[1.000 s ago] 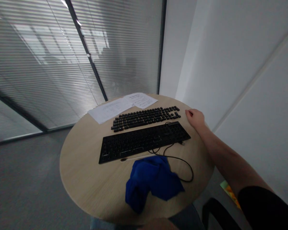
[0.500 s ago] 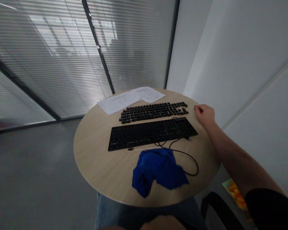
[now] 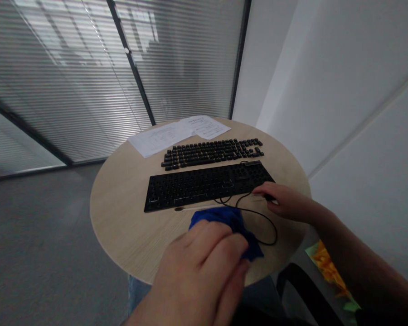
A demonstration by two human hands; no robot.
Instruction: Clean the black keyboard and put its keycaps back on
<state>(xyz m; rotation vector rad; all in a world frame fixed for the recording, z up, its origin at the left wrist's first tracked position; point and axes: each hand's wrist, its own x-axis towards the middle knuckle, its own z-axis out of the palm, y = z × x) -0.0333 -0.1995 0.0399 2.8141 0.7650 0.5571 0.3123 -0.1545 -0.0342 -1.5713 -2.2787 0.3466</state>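
Note:
My left hand (image 3: 204, 262) is raised close to the camera, fingers curled together. It covers much of a crumpled blue cloth (image 3: 221, 215); what it holds, if anything, is hidden. Beyond the cloth lies a black keyboard base (image 3: 190, 186), its keycaps off. My right hand (image 3: 285, 201) is at the base's front right corner, by the cable end. Its fingers are closed around something thin and dark that I cannot make out. A black cable (image 3: 271, 222) curls across the table beside the cloth. Between base and cloth lies a thin brush (image 3: 187, 208).
Behind the base, loose black keycaps (image 3: 207, 153) are laid out in keyboard rows. Printed papers (image 3: 166, 136) lie at the far edge of the round wooden table (image 3: 117, 203). A black chair armrest (image 3: 299, 285) stands at the lower right, near a white wall (image 3: 353, 90).
My right hand has come from the table's right edge toward me, to the keyboard base's front right corner. My left hand has risen from the bottom edge over the blue cloth.

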